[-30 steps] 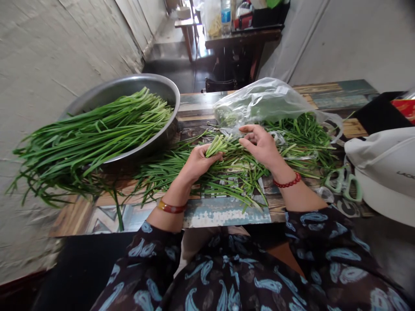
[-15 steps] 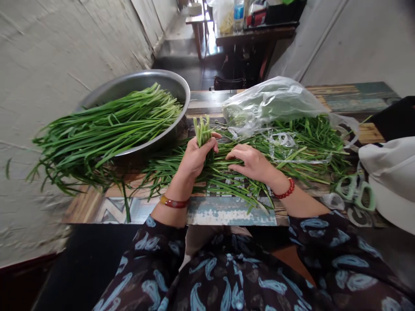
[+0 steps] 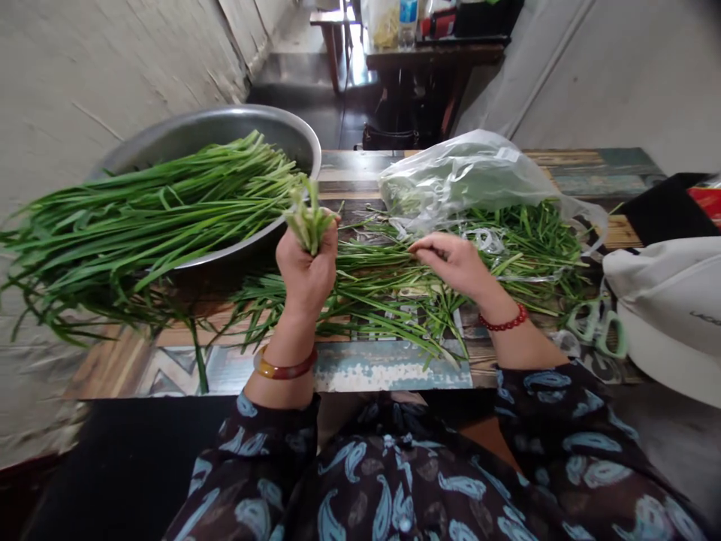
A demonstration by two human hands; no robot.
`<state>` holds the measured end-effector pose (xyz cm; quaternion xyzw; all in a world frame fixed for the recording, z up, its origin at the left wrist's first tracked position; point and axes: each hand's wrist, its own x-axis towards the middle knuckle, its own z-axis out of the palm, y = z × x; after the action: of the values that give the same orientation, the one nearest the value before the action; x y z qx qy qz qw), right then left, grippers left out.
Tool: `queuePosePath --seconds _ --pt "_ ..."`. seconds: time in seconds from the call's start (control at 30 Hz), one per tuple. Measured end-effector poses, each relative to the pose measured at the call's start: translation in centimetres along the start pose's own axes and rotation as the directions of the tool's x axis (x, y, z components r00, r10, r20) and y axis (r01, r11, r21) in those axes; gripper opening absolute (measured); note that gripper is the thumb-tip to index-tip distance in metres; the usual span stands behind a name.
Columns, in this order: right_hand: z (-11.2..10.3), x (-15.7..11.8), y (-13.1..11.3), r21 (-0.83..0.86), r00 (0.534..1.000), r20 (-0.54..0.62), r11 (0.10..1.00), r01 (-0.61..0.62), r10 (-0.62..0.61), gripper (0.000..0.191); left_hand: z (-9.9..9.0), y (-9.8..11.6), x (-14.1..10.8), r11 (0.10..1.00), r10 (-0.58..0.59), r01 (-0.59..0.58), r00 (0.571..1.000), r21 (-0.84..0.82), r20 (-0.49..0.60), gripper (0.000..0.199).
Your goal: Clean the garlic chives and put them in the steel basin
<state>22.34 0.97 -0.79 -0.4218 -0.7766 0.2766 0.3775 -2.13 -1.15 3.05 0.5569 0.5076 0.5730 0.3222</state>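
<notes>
Shifted toward the round steel basin, my left hand is gripping a green stalk bunch, pale ends up, beside it; farther right, my right hand is reaching loose green stalks, pinch unclear.

Top: dark brown, light-blue paisley, pale button
Sleeves: same print
Bangle: left wrist, amber and red
Bracelet: right wrist, red beads

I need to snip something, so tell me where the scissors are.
Head view, right side: the green-handled scissors lie on the table beside the white cap.
</notes>
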Motion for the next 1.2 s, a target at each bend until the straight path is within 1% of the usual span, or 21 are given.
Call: queuePosePath --seconds 0.03,0.07,0.1,0.13,0.2,0.27,0.33,0.4,0.47,0.5,0.57,0.67,0.73,0.8,0.93,1.1,1.2 --pt "-0.5 0.1 0.0 -0.023 0.997 -0.064 0.999 -0.049 0.047 0.017 0.3 -0.3 0.0 1.000 -0.017 0.017 1.000 0.006 0.024 0.030" --pt "-0.9 0.1 0.0 -0.046 0.992 -0.101 0.996 -0.079 0.074 0.016 0.6 -0.6 0.0 1.000 -0.011 0.011 1.000 0.003 0.025 0.030" --pt "-1.3 0.1 0.0 -0.069 0.991 -0.108 0.994 -0.089 0.081 0.016 0.8 -0.8 0.1 1.000 0.002 -0.002 1.000 -0.002 0.008 0.030" --pt "-1.6 0.1 0.0 -0.091 0.994 -0.088 0.993 -0.078 0.070 0.016 1.1 -1.1 0.1 1.000 -0.004 0.004 1.000 0.000 0.022 0.030" --pt "-1.9 -0.1 -0.1 -0.133 0.999 0.005 0.991 -0.031 0.032 0.018 1.6 -1.5 0.2 0.999 -0.043 0.043 0.997 0.005 0.071 0.030" --pt "-1.9 -0.3 -0.1 -0.199 0.994 0.110 0.980 0.009 0.014 0.017 1.9 -1.9 0.2 0.997 -0.079 0.078 0.991 0.014 0.111 0.030" --pt "-1.9 -0.5 0.1 -0.293 0.983 0.182 0.955 0.045 0.010 0.013 2.1 -2.3 0.3 0.995 -0.096 0.093 0.988 0.030 0.124 0.032" --pt "-1.8 -0.7 0.5 -0.380 0.976 0.218 0.921 0.084 0.001 0.007 2.3 -2.6 0.3 0.994 -0.102 0.097 0.987 0.045 0.125 0.034" --pt "-1.8 -0.7 0.8 -0.414 0.975 0.222 0.904 0.106 -0.013 0.002 2.4 -2.8 0.3 0.994 -0.106 0.102 0.986 0.044 0.129 0.035" --pt "-1.8 -0.7 0.8 -0.407 0.978 0.209 0.908 0.102 -0.016 0.004 2.4 -2.8 0.3 0.994 -0.111 0.107 0.985 0.034 0.135 0.036" --pt "-1.9 -0.5 0.7 -0.340 0.987 0.158 0.938 0.062 -0.008 0.009 2.5 -2.9 0.2 0.992 -0.124 0.125 0.980 0.005 0.155 0.036" --pt "-2.0 -0.2 0.2 -0.157 0.998 0.050 0.987 -0.027 0.035 0.010 2.6 -2.9 0.0 0.988 -0.141 0.152 0.970 -0.038 0.198 0.034" --pt "-1.9 0.0 -0.3 -0.051 0.998 -0.002 0.997 -0.066 0.066 0.011 2.7 -2.8 0.0 0.984 -0.156 0.172 0.964 -0.056 0.217 0.032" --pt "-1.7 0.1 -0.6 -0.002 0.996 -0.028 0.997 -0.080 0.080 0.014 2.6 -2.6 0.0 0.978 -0.178 0.197 0.956 -0.062 0.233 0.031" --pt "-1.1 0.1 -0.9 -0.016 0.996 -0.055 0.998 -0.065 0.064 0.017 2.6 -2.2 -0.1 0.976 -0.201 0.215 0.933 -0.015 0.300 0.030" --pt "-0.3 0.0 -1.3 -0.036 0.995 -0.097 0.999 -0.006 0.002 0.014 2.7 -2.2 -0.4 0.990 -0.139 0.132 0.893 0.047 0.427 0.030" --pt "-0.1 0.0 -1.6 -0.060 0.991 -0.136 0.998 0.003 -0.011 0.012 2.8 -2.4 -0.4 0.990 -0.130 0.093 0.890 0.105 0.437 0.028"
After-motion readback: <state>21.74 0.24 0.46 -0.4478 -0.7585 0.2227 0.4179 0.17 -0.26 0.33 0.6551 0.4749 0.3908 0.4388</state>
